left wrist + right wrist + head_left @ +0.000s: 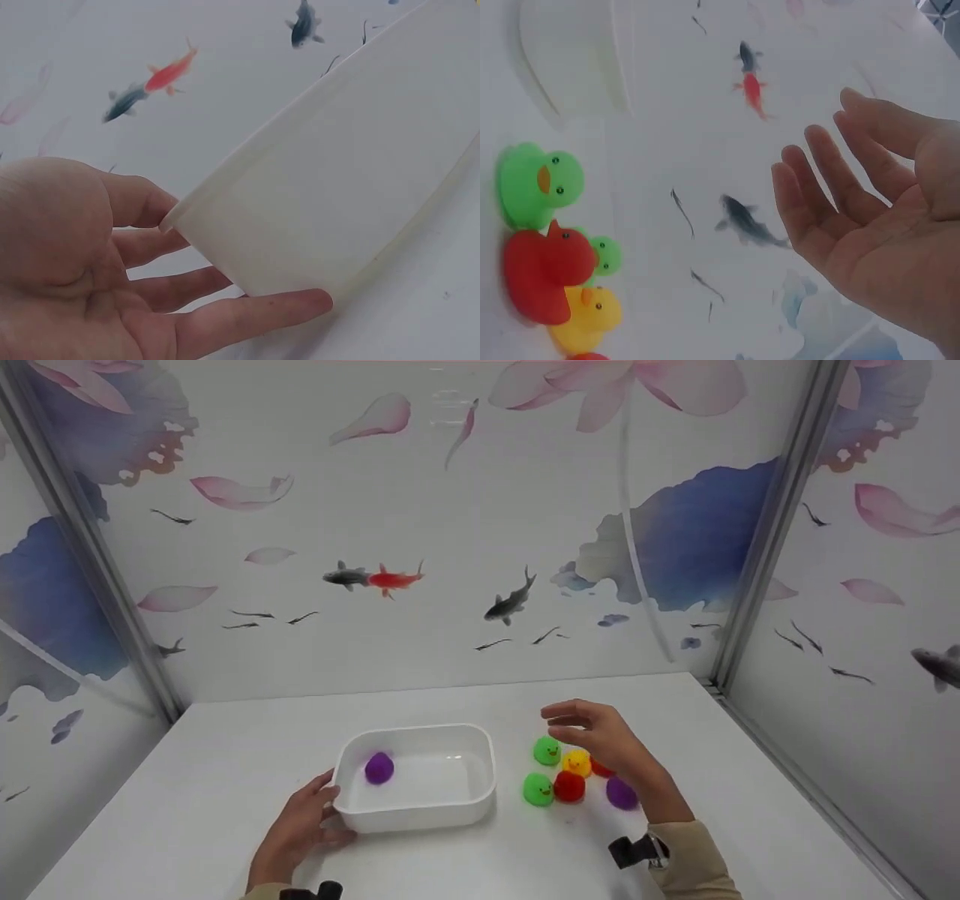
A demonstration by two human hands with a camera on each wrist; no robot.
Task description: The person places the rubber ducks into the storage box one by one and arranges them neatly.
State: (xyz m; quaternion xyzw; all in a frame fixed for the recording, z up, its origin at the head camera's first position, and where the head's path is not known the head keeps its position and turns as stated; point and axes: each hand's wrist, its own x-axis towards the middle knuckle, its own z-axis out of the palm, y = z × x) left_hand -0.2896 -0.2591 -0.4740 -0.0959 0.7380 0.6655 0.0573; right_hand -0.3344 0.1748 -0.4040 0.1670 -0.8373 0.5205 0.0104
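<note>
A white plastic tub [420,819] stands on the table with a round purple toy [379,768] in its left part. My left hand [304,817] holds the tub's near left corner, fingers at the end wall and rim and thumb along the near side. Raised over a group of rubber ducks, my right hand [596,735] holds nothing, its fingers loosely bent. Below it are green ducks [538,790], a yellow duck [576,763], a red duck [536,277] and a purple toy [622,793]. Another red toy [602,767] is partly hidden behind the right wrist.
The white table [247,735] is bounded by a back wall [450,510] and side walls printed with fish and petals. Metal posts [757,540] stand at the corners. The ducks lie to the right of the tub, with a gap between.
</note>
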